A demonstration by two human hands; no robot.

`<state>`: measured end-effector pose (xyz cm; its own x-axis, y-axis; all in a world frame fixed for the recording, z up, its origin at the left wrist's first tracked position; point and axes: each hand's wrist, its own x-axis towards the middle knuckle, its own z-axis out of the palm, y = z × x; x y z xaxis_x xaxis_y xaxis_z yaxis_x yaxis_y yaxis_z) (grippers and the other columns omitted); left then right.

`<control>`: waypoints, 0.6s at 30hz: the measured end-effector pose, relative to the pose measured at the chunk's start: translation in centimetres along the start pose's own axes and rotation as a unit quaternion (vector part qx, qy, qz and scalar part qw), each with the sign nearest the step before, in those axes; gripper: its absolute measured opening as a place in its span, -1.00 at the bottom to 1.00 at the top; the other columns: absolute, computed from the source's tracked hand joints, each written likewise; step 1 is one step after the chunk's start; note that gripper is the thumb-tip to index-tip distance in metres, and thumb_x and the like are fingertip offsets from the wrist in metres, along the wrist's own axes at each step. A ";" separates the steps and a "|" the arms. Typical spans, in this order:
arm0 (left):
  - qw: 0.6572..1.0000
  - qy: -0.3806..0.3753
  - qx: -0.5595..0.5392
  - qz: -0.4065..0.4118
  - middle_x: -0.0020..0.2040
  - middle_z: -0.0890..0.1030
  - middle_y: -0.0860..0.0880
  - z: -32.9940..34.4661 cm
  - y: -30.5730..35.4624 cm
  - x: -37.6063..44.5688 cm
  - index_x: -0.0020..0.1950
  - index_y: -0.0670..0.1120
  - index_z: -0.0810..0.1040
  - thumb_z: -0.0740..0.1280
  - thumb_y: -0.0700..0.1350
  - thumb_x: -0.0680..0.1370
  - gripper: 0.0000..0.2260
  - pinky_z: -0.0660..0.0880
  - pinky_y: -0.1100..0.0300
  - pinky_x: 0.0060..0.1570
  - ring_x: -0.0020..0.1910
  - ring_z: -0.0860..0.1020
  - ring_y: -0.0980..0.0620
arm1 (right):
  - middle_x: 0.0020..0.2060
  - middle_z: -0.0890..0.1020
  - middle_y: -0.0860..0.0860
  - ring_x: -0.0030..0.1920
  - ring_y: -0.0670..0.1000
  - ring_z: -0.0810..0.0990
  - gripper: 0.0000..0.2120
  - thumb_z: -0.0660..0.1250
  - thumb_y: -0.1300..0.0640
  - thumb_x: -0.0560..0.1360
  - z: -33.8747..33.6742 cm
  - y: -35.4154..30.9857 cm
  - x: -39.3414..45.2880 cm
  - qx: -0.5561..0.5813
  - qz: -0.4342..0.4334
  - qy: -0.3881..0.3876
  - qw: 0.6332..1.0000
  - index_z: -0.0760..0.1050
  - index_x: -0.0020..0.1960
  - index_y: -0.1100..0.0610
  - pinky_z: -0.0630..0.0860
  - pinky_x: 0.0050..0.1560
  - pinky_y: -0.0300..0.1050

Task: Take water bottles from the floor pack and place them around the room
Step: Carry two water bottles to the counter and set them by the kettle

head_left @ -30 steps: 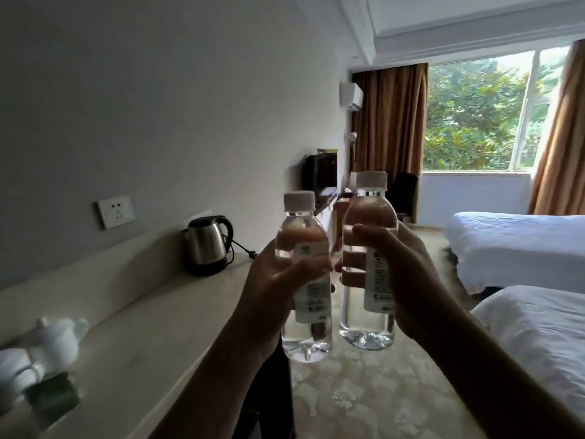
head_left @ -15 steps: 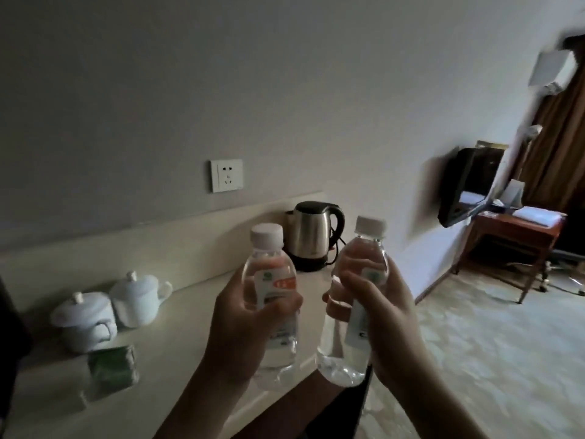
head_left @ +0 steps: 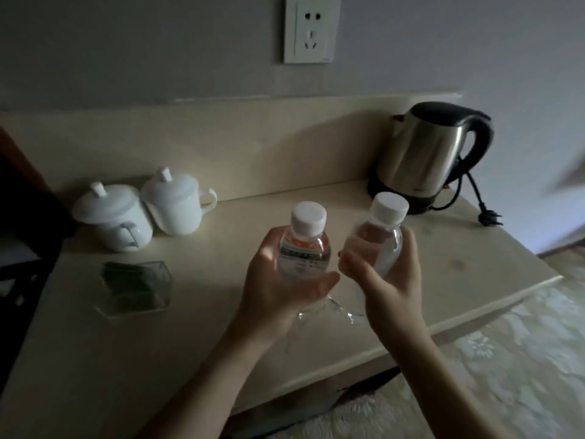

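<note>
Two clear water bottles with white caps are held side by side over the cream counter [head_left: 196, 327]. My left hand [head_left: 278, 289] grips the left bottle [head_left: 305, 245], which carries an orange and white label and stands nearly upright. My right hand [head_left: 387, 286] grips the right bottle [head_left: 381, 239], which tilts to the right. The bottle bases show below my palms, just above the counter top. The floor pack is out of view.
A steel kettle [head_left: 424, 153] with a loose black cord and plug [head_left: 489, 215] stands at the back right. Two white lidded cups [head_left: 142, 210] sit at the back left. A clear box of green packets [head_left: 136, 285] lies front left. A wall socket [head_left: 311, 28] is above. Patterned carpet [head_left: 506, 375] lies to the right.
My view has swung left and down from the room onto the counter. Both hands have carried the bottles over the counter top and lowered them toward it.
</note>
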<state>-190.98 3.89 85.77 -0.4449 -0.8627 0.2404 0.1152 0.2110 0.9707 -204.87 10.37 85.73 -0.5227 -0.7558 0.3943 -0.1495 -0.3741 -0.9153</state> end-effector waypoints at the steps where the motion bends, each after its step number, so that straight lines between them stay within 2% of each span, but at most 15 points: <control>1: 1.000 0.011 -0.003 -0.004 -0.11 0.68 0.04 0.2 -0.7 0.1 0.11 -0.02 0.51 0.60 -0.20 0.28 -0.53 0.56 0.25 -0.23 -0.15 0.67 0.09 | -0.12 0.59 0.00 -0.11 0.00 0.60 -0.55 0.48 0.07 0.33 0.0 0.8 0.2 -0.005 0.000 -0.004 1.000 0.42 0.14 0.16 0.57 -0.11 -0.10; 2: 1.000 0.024 -0.013 -0.009 -0.12 0.67 0.00 0.5 -1.3 0.2 0.11 -0.04 0.51 0.59 -0.15 0.25 -0.52 0.57 0.22 -0.23 -0.16 0.67 0.05 | -0.12 0.58 -0.04 -0.12 -0.06 0.60 -0.53 0.47 0.05 0.32 -0.1 1.5 0.4 -0.010 0.000 -0.007 1.000 0.42 0.14 0.17 0.54 -0.13 -0.21; 4: 0.998 0.053 -0.043 -0.008 -0.16 0.65 -0.05 1.0 -2.5 0.6 0.10 -0.10 0.50 0.55 -0.11 0.23 -0.51 0.56 0.17 -0.24 -0.19 0.65 0.00 | -0.10 0.58 -0.08 -0.12 -0.11 0.59 -0.50 0.48 0.03 0.32 -0.4 2.6 0.9 -0.017 0.002 -0.015 1.000 0.41 0.17 0.16 0.52 -0.14 -0.29; 7: 0.995 0.072 -0.061 -0.007 -0.17 0.63 -0.06 1.9 -3.4 0.9 0.11 -0.21 0.47 0.53 -0.16 0.23 -0.50 0.53 0.11 -0.23 -0.20 0.62 -0.02 | -0.05 0.59 -0.10 -0.08 -0.07 0.61 -0.42 0.49 0.02 0.30 -0.7 3.6 1.4 -0.023 0.006 -0.028 0.999 0.38 0.24 0.11 0.54 -0.12 -0.24; 11: 0.991 0.106 -0.074 -0.025 -0.11 0.64 -0.16 2.1 -4.6 1.2 0.13 -0.32 0.44 0.54 -0.19 0.21 -0.43 0.52 -0.02 -0.15 -0.14 0.62 -0.14 | 0.00 0.59 -0.33 -0.02 -0.16 0.63 -0.41 0.48 0.01 0.29 -1.5 4.1 1.3 -0.026 0.006 -0.066 0.997 0.32 0.25 -0.09 0.57 -0.05 -0.24; 13: 0.990 0.118 -0.065 -0.044 -0.09 0.64 -0.16 2.1 -5.3 0.8 0.15 -0.27 0.45 0.56 -0.19 0.21 -0.43 0.52 -0.08 -0.11 -0.11 0.60 -0.16 | 0.07 0.57 -0.33 0.06 -0.14 0.62 -0.37 0.48 0.01 0.32 -2.3 4.6 1.2 -0.022 0.017 -0.112 0.993 0.28 0.30 -0.13 0.56 0.02 -0.25; 15: 0.987 0.152 -0.012 -0.060 -0.07 0.66 -0.12 2.4 -6.5 0.1 0.16 -0.19 0.49 0.58 -0.13 0.22 -0.44 0.55 -0.15 -0.07 -0.09 0.62 -0.14 | 0.11 0.56 -0.29 0.11 -0.12 0.61 -0.35 0.50 0.05 0.35 -3.6 5.4 1.4 -0.041 0.030 -0.172 0.984 0.26 0.32 -0.20 0.54 0.07 -0.23; 17: 0.974 0.198 0.093 -0.054 0.03 0.67 -0.11 2.6 -7.3 -0.7 0.19 -0.04 0.51 0.59 -0.09 0.20 -0.41 0.55 -0.27 0.04 0.03 0.65 -0.14 | 0.09 0.62 -0.21 0.08 -0.11 0.64 -0.38 0.51 0.13 0.36 -5.2 6.3 2.0 -0.082 0.056 -0.244 0.965 0.32 0.27 -0.27 0.56 0.05 -0.12; 18: 0.963 0.219 0.151 -0.045 0.04 0.65 -0.09 2.6 -7.5 -0.9 0.18 0.05 0.50 0.60 -0.07 0.18 -0.39 0.55 -0.25 0.05 0.05 0.64 -0.13 | 0.06 0.65 -0.19 0.05 -0.11 0.66 -0.40 0.52 0.14 0.35 -5.8 6.6 2.3 -0.115 0.071 -0.274 0.952 0.34 0.23 -0.28 0.59 0.03 -0.04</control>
<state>-193.78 4.32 78.25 -0.0158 -0.9810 0.1934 -0.1992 0.1926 0.9608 -211.99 9.27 80.12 -0.0448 -0.9804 0.1921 -0.3233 -0.1677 -0.9313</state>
